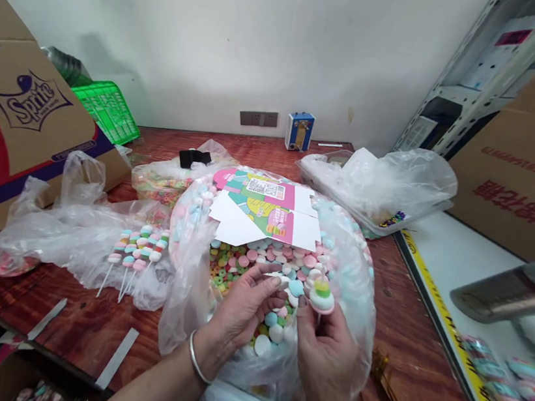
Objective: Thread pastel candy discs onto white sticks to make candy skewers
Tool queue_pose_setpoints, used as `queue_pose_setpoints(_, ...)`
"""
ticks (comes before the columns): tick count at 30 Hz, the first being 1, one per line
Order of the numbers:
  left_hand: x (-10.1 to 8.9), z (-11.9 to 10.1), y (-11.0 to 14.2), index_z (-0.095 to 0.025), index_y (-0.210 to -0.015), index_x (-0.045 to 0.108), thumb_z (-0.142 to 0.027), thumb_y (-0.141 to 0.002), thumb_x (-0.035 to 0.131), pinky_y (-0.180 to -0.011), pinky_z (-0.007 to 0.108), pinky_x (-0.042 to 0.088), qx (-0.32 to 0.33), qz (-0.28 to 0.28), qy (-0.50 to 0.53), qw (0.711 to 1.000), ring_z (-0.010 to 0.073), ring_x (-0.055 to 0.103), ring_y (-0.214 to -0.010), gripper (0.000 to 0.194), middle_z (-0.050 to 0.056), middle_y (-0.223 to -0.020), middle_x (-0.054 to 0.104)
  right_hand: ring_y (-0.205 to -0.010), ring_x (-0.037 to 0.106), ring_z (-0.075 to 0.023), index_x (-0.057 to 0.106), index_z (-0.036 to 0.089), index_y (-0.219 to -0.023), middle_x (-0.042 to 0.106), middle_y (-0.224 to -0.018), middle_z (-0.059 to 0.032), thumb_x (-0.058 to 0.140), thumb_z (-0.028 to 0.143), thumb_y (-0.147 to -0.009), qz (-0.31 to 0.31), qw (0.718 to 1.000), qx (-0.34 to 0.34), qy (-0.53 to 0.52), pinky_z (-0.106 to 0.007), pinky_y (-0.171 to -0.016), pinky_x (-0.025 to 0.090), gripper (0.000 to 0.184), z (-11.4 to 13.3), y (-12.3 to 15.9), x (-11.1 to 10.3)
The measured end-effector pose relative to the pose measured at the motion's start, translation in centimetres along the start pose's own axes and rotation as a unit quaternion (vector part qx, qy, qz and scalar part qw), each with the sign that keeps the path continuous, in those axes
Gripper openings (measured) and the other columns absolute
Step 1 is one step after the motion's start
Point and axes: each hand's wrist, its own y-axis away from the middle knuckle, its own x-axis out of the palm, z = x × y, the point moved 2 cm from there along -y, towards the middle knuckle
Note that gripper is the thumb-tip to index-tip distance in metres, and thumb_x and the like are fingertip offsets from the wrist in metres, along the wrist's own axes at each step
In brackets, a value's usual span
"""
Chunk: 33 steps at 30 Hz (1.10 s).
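My right hand is closed on a marshmallow skewer, held upright with pink, white, green and yellow pieces threaded on it. The stick below is mostly hidden by my fingers. To its left, my left hand pinches a white marshmallow between thumb and fingers, partly covered by them. Both hands are over a big round plastic-lined container of loose pastel marshmallows. Ring-shaped candies lie at its left side. A printed card rests across the far part of the container.
Several finished skewers lie on plastic bags at the left. A clear tub with a bag stands back right. Cardboard boxes flank both sides, a Sprite box on the left. A steel cylinder and wrapped candies lie right.
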Motion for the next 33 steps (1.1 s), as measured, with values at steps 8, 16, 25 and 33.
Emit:
queue_pose_setpoints(8, 0.7, 0.4, 0.6, -0.014, -0.099, 0.070, -0.034, -0.071, 0.079, -0.070, 0.024, 0.053, 0.030, 0.040, -0.027, 0.998, 0.0131, 0.065, -0.076, 0.036, 0.007, -0.091, 0.071, -0.060, 0.062, -0.0122, 0.063, 0.017, -0.097, 0.069, -0.076, -0.0019, 0.057, 0.038, -0.086, -0.006, 0.996, -0.086, 0.029, -0.020, -0.057, 0.048, 0.024, -0.8, 0.6, 1.0)
queue_pose_setpoints(16, -0.7, 0.0, -0.1, -0.014, -0.102, 0.068, -0.038, -0.068, 0.079, -0.059, 0.020, 0.050, 0.056, 0.000, -0.140, 0.989, 0.0135, 0.065, -0.070, 0.042, 0.006, -0.085, 0.071, -0.087, 0.066, -0.0175, 0.063, 0.019, -0.109, 0.071, -0.099, -0.0068, 0.048, 0.034, -0.092, 0.081, 0.988, -0.125, 0.035, -0.026, -0.075, 0.052, 0.027, 0.4, 0.7, -0.2)
queue_pose_setpoints(25, -1.4, -0.7, -0.7, -0.012, -0.102, 0.068, -0.034, -0.070, 0.077, -0.073, 0.025, 0.054, 0.095, -0.038, -0.120, 0.988, 0.0136, 0.067, -0.077, 0.040, 0.007, -0.088, 0.070, -0.067, 0.066, -0.0156, 0.063, 0.020, -0.108, 0.070, -0.083, -0.0035, 0.038, 0.034, -0.098, 0.073, 0.918, -0.266, 0.284, -0.023, -0.052, 0.042, 0.030, -0.8, 2.8, -3.1)
queue_pose_setpoints(33, -1.5, -0.6, -0.6, -0.014, -0.108, 0.068, -0.028, -0.075, 0.071, -0.071, 0.024, 0.054, 0.118, -0.041, -0.181, 0.975, 0.0119, 0.066, -0.075, 0.036, 0.007, -0.092, 0.071, -0.065, 0.065, -0.0143, 0.063, 0.019, -0.102, 0.068, -0.076, -0.0025, 0.035, 0.033, -0.099, 0.077, 0.909, -0.277, 0.301, -0.023, -0.052, 0.040, 0.031, 0.0, 2.7, -2.8)
